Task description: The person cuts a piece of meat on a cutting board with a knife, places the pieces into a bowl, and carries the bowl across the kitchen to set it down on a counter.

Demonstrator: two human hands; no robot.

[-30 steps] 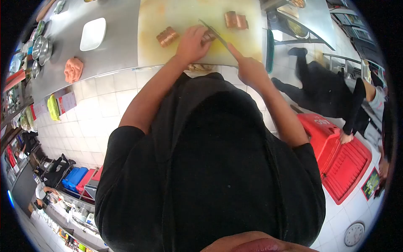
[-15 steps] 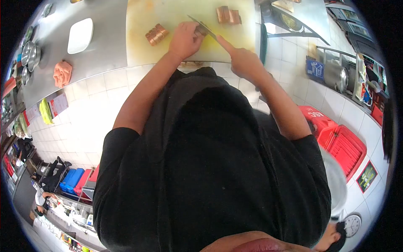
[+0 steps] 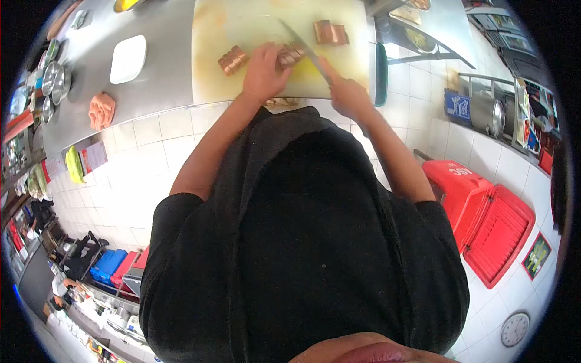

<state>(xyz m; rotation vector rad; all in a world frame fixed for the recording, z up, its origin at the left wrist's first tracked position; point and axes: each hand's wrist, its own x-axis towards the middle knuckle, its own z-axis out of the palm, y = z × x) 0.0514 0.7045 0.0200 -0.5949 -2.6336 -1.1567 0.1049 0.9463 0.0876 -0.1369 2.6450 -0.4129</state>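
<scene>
My left hand point(image 3: 264, 75) is closed against a browned piece of meat point(image 3: 292, 57) with cut lines across its top, pressing it on the yellowish cutting board point(image 3: 227, 21). In my right hand point(image 3: 349, 95) is a knife point(image 3: 298, 37), its blade angled up and leftward right alongside that meat. A sliced portion of meat point(image 3: 232, 60) lies to the left of my left hand. Another sliced portion point(image 3: 331, 33), with brown and pale layers, rests on the board's right side beyond the knife.
A white rectangular plate point(image 3: 128, 59) and a crumpled pink-orange cloth point(image 3: 101, 111) lie on the steel counter point(image 3: 163, 36) to the left. Metal bowls point(image 3: 60, 83) stand farther left. A red lidded bin point(image 3: 460, 187) is on the floor at right.
The knife has shifted from over the meat to its right side, and my right hand has drawn slightly nearer my body. More of the meat's scored top shows.
</scene>
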